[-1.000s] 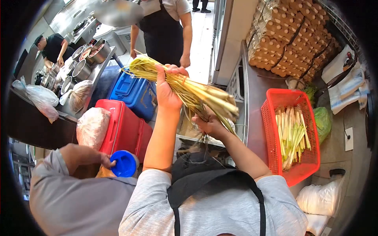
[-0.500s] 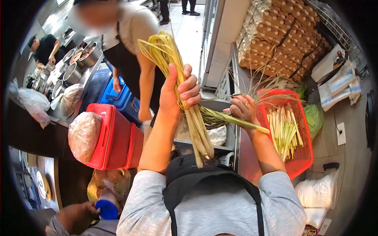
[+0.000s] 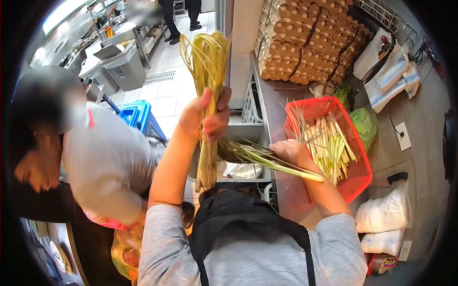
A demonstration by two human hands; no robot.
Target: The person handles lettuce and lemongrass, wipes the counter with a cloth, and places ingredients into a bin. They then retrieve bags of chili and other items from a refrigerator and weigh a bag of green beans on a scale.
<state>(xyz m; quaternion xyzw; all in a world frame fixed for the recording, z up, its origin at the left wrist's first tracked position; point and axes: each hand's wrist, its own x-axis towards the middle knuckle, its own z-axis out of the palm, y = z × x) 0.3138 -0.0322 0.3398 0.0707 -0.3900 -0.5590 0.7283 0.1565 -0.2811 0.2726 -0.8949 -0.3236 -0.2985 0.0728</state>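
Note:
My left hand [image 3: 206,117] is closed around a bundle of long yellow-green leaves [image 3: 205,57], looped at the top, with trimmed ends hanging below the fist. My right hand [image 3: 288,150] is closed on a lemongrass stalk [image 3: 281,168], whose pale thick end lies along my forearm and whose dark leafy end reaches left behind the bundle. My right fingers are partly hidden. Just right of this hand, a red plastic basket [image 3: 365,181] holds several trimmed lemongrass stalks [image 3: 331,148], with thin dry strands over its left rim.
Stacked egg trays [image 3: 310,43] stand behind the basket on the metal counter [image 3: 274,109]. A green bag [image 3: 363,127] touches the basket's right side. Close on my left a co-worker [image 3: 107,157] bends over. A grey drawer [image 3: 238,131] stands open ahead of me.
My right hand has drawn back toward me, and the thin strands spread over the basket have mostly gone from view. The view has turned; a co-worker now leans in close at left.

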